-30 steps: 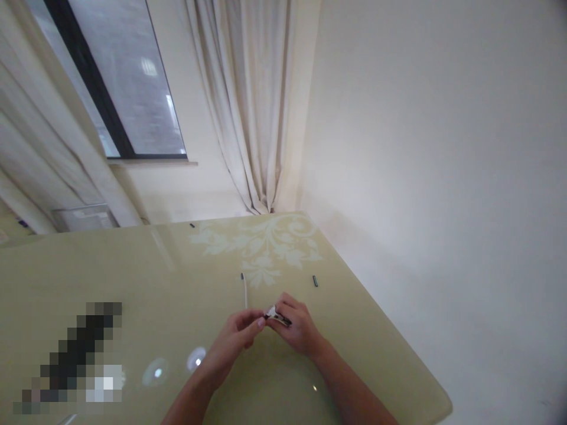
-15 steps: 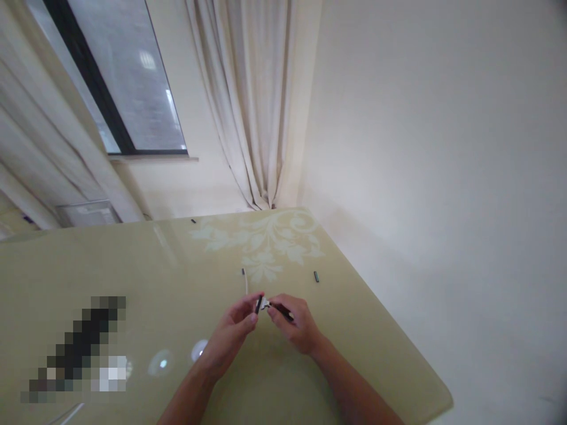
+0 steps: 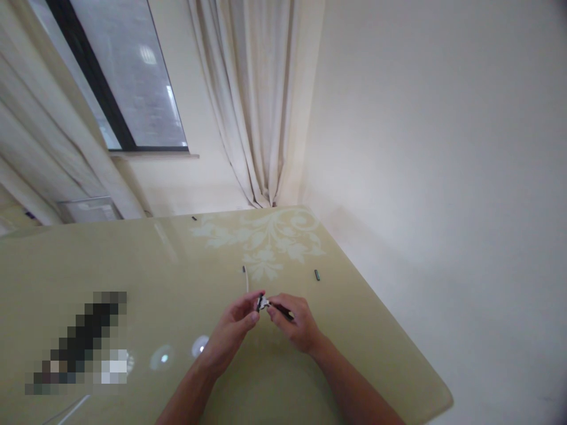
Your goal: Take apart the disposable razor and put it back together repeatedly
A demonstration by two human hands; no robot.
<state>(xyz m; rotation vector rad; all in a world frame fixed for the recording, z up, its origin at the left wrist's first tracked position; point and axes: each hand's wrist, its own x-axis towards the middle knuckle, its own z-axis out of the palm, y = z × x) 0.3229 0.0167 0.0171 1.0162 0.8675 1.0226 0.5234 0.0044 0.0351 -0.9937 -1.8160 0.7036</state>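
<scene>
Between the fingertips and thumb of my left hand (image 3: pixel 236 319) is a small black-and-silver piece (image 3: pixel 262 303), shaped somewhat like a razor head. My right hand (image 3: pixel 297 321) is closed around a slim dark handle (image 3: pixel 283 310), its fingertips close against the silver part. The two pieces meet between my hands; whether they are joined I cannot tell. Just beyond my left fingers lies a thin white stem (image 3: pixel 247 281) with a dark tip, its near end hidden by the hand. A short dark bar (image 3: pixel 317 275) rests to the right, beyond my right hand.
The pale green table (image 3: pixel 376 366) has a white floral pattern and a rounded right corner. A tiny dark piece (image 3: pixel 194 218) lies near its far edge. On the left is a blurred-out dark shape (image 3: pixel 84 336) with a white cord (image 3: pixel 73 410) below it. Wall and curtains stand behind.
The black-and-silver piece has turned slightly in my left fingers, so more of its pale side shows. Both hands stay almost in place.
</scene>
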